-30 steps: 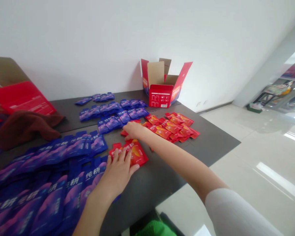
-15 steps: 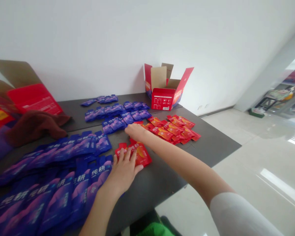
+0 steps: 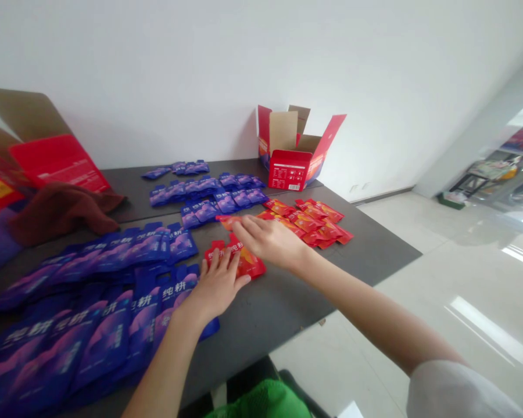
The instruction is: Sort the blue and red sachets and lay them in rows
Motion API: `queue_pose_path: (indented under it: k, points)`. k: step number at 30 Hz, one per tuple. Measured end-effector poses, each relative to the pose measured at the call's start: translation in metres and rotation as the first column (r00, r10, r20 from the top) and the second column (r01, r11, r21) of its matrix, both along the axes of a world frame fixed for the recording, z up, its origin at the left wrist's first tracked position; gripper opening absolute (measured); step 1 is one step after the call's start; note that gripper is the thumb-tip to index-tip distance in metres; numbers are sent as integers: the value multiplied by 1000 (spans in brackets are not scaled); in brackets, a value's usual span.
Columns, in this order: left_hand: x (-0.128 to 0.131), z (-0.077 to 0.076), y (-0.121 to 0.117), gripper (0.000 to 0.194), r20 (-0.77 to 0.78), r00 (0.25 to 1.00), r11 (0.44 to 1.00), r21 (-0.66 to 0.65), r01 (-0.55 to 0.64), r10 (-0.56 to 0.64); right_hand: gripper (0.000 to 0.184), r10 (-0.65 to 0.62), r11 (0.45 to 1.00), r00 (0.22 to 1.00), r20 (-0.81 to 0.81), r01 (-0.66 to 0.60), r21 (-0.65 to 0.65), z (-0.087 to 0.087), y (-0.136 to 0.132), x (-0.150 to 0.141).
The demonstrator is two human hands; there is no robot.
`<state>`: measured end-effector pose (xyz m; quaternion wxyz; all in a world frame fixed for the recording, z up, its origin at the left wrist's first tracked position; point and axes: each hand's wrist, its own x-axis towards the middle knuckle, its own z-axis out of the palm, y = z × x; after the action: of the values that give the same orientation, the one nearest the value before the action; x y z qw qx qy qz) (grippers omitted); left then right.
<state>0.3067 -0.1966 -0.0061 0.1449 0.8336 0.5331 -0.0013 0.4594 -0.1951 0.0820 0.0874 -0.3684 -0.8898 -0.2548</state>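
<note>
My left hand (image 3: pixel 218 283) lies with fingers spread on red pouches (image 3: pixel 251 266) that overlap at the middle of the dark table. Just above them, my right hand (image 3: pixel 268 237) is closed on another red pouch (image 3: pixel 228 220), whose end sticks out to the left of the fingers. A heap of red pouches (image 3: pixel 309 222) lies to the right, behind the right hand. Rows of blue pouches (image 3: pixel 200 212) are laid out behind my hands, and larger overlapping rows of blue pouches (image 3: pixel 113 325) fill the left of the table.
An open red carton (image 3: pixel 290 168) stands at the back right against the wall. Another open carton (image 3: pixel 56 162) is at the left, with a brown cloth (image 3: pixel 65 212) by it. The dark table (image 3: pixel 366 241) ends at the right above a shiny tiled floor (image 3: pixel 457 278).
My right hand has moved right and toward me, with a red pouch now showing in its fingers. My left hand stays on the red pouches. The view has shifted slightly.
</note>
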Motion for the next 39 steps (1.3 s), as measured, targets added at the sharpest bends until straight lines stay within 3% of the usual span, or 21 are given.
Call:
queue_pose_path:
  k: [4,7,10,14,17,22,26,28,31,33,35,37,39]
  points:
    - [-4,-4,3,61,176,981,997,-21,-76,79,27,87,986,996,-18,-83,145,-49,-24,6]
    - [-14,0,4,60,354,916,977,29,-209,186,27,93,984,993,-66,-81,159,-73,-29,5]
    - [-29,8,5,62,435,861,945,62,-320,263,27,123,987,990,-65,-115,110,-79,-30,1]
    - [-45,11,4,70,385,863,933,13,-360,328,25,151,985,988,6,-151,89,-79,-35,-9]
    - [-46,3,7,77,293,895,938,-14,-347,335,25,171,982,985,39,-173,81,-84,-37,-15]
    - [-32,-6,19,82,154,962,966,89,-241,225,22,226,971,974,6,-226,83,-91,-37,-18]
    - [-15,-7,28,78,50,993,991,80,-111,107,20,223,974,961,-161,-224,13,-78,-37,0]
    - [-8,-8,28,75,-3,997,994,65,-83,83,22,76,993,934,-350,-101,-55,-61,-31,24]
    - [-2,-9,23,76,-35,994,991,79,-103,106,25,-194,977,803,-564,110,-181,-29,-12,73]
    - [0,-8,20,79,-45,992,989,95,-116,121,37,-309,943,796,-521,185,-277,-14,4,102]
    - [0,-7,18,80,-48,992,986,120,-114,121,57,-387,890,837,-386,230,-395,-8,15,120]
    - [0,-7,18,79,-24,995,984,151,-97,102,67,-424,820,875,-234,260,-510,-10,20,125]
    - [0,-8,20,78,5,998,989,137,-61,61,63,-408,771,902,-140,259,-582,-17,22,121]
